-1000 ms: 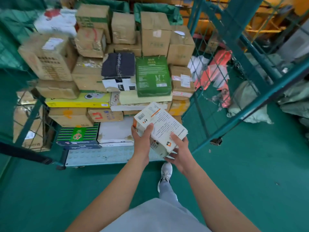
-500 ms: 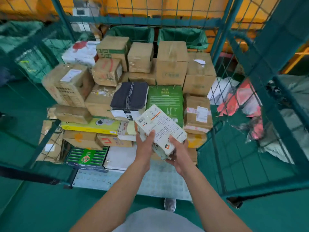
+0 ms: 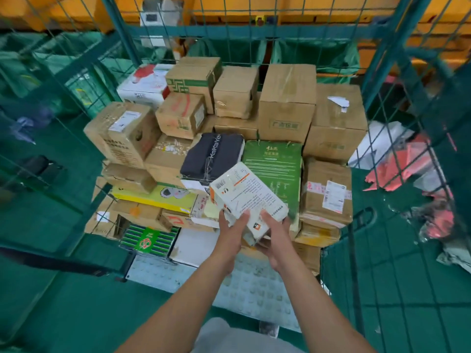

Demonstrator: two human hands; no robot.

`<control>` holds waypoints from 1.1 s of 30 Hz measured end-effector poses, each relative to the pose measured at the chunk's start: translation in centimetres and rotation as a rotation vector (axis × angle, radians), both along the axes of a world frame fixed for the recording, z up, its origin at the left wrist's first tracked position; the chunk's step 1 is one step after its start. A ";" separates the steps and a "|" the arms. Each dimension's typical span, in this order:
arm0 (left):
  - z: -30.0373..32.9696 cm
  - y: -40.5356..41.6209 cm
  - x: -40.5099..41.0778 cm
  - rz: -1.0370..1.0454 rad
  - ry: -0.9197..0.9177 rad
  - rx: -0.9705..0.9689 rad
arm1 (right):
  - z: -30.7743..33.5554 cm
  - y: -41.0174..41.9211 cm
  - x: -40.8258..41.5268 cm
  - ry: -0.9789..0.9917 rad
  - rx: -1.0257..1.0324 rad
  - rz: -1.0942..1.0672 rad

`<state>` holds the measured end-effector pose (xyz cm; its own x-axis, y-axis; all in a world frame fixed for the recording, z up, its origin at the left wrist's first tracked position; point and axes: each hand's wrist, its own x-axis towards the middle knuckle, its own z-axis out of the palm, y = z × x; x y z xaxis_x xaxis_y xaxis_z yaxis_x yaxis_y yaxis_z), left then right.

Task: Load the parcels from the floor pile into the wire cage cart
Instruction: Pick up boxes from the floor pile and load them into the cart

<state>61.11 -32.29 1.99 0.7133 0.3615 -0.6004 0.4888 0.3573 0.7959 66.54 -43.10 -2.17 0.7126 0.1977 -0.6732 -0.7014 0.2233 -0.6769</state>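
My green wire cage cart's studded grey metal deck [image 3: 254, 289] carries a green-striped box [image 3: 149, 240] beside a flat white box [image 3: 196, 247].

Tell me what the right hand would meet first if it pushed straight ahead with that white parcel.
Probably the green box: the right hand points up-forward holding the white parcel just before it. Depth is unclear.

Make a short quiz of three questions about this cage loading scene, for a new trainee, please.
1. True or false: both hands hold the white printed box.
2. The green box stands: A) right of the black parcel; B) on the floor outside the cage.
3. Fill in: the white printed box is held above the cart's ___ floor plate.

Key: 1 true, left hand and right hand grip it; 2 A; 3 metal.
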 end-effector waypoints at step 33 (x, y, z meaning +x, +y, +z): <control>-4.1 43.1 14.6 0.323 -0.038 -0.115 | 1.7 40.3 16.4 -0.209 -0.428 0.291</control>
